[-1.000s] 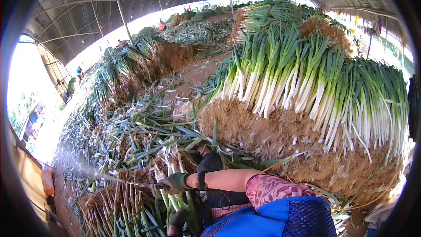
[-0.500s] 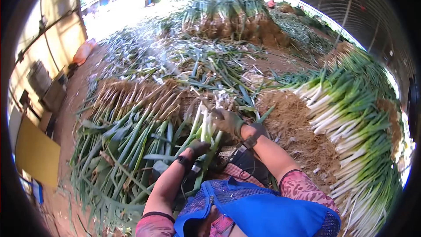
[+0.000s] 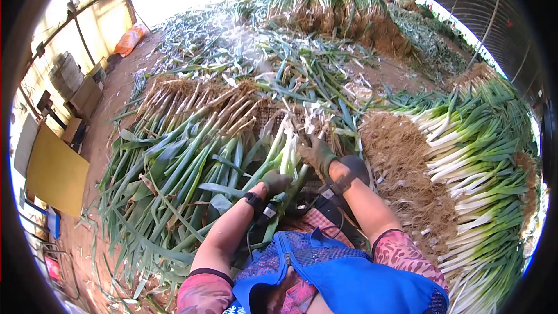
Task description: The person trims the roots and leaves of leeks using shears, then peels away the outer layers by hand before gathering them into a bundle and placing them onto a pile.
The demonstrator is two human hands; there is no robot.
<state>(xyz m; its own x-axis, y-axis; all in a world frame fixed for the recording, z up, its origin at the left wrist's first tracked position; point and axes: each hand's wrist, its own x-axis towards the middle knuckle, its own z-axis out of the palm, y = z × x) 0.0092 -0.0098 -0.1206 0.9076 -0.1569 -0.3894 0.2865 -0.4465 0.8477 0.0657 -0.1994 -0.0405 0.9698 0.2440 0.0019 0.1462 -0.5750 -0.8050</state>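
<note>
Just below the middle of the frame, the person's left hand point(image 3: 276, 181), in a dark, dirt-stained glove, has its fingers clamped round a small bunch of smooth, white-shanked green onions point(image 3: 285, 150), pale ends pointing up the frame. Beside it, the right hand point(image 3: 318, 154), gloved the same, has its fingers curled tight on a thin, rod-like tool point(image 3: 294, 118), whose tip stands just above the white shanks.

A thick heap of uncleaned onions point(image 3: 174, 168) spreads to the left, leaves broad and floppy, roots tan and crusty. On the right lies a neat bank of glossy white-and-green onions point(image 3: 468, 192), with wiry brown roots point(image 3: 401, 168) matted toward the centre. Shredded leaves point(image 3: 203, 40) litter the brown earth floor point(image 3: 119, 102). Pale sheeting point(image 3: 107, 17) forms the upper-left wall; a dark ribbed roof point(image 3: 471, 6) curves across the upper right.
</note>
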